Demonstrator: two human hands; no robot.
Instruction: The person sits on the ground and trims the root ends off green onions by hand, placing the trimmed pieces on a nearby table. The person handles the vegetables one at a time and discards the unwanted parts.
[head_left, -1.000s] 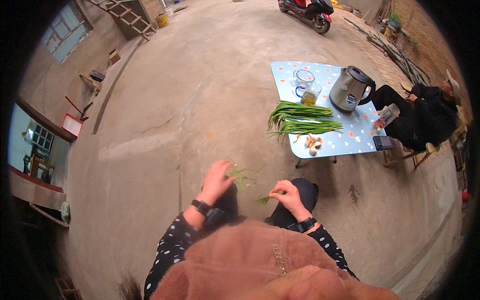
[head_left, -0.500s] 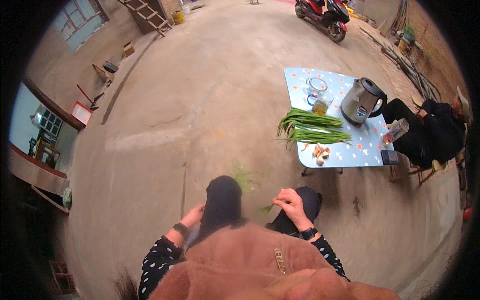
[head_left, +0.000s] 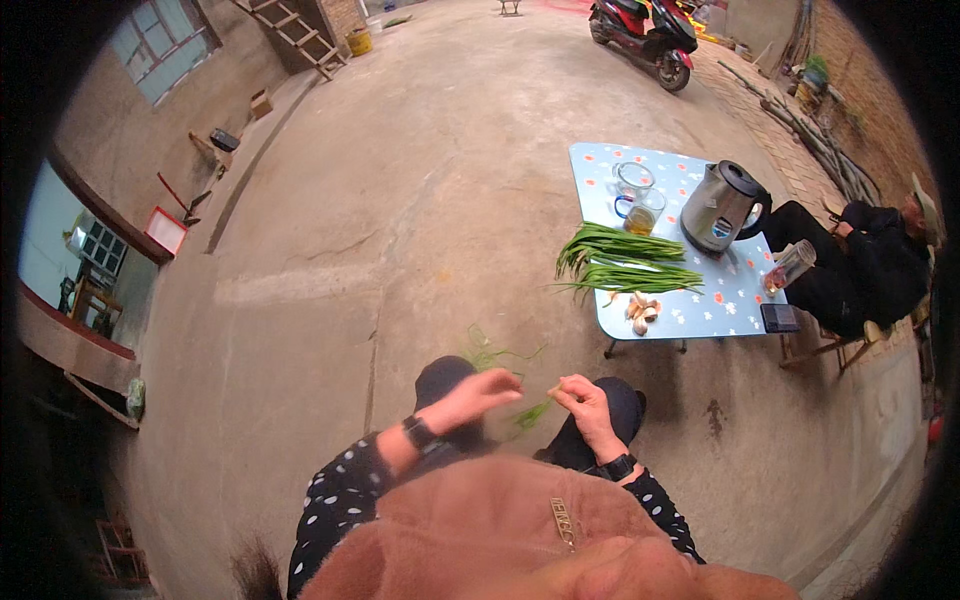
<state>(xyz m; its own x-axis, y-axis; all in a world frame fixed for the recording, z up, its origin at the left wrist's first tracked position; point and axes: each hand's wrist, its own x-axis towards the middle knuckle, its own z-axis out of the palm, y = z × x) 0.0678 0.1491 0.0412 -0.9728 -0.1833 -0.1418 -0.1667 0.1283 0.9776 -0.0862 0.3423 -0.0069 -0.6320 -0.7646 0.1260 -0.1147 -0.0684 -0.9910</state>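
My right hand [head_left: 585, 405] is above my right knee, thumb and fingertips pinched on the pale end of a few green chives [head_left: 531, 413]. Their thin leaves dangle to the left, below the fingers. My left hand [head_left: 475, 395], slightly blurred, is over my left knee with its fingers stretched toward the right hand. A small gap separates the two hands, and I see nothing in the left one. Loose green scraps [head_left: 488, 352] lie on the ground just beyond my left knee. On the table, two bunches of long green chives [head_left: 630, 258] rest beside several garlic cloves [head_left: 642, 312].
The light-blue patterned table [head_left: 725, 310] stands ahead to my right. It holds a steel kettle [head_left: 715, 210], glass mugs [head_left: 640, 212], a tilted-looking glass jar [head_left: 790, 265] and a dark box [head_left: 779, 318]. A person [head_left: 870, 265] in dark clothes sits beyond its right edge. A scooter [head_left: 650, 40] is parked farther off.
My left hand has risen from beside my left knee and moved right, close to the right hand. The right hand stays nearly in place, still pinching the chives.
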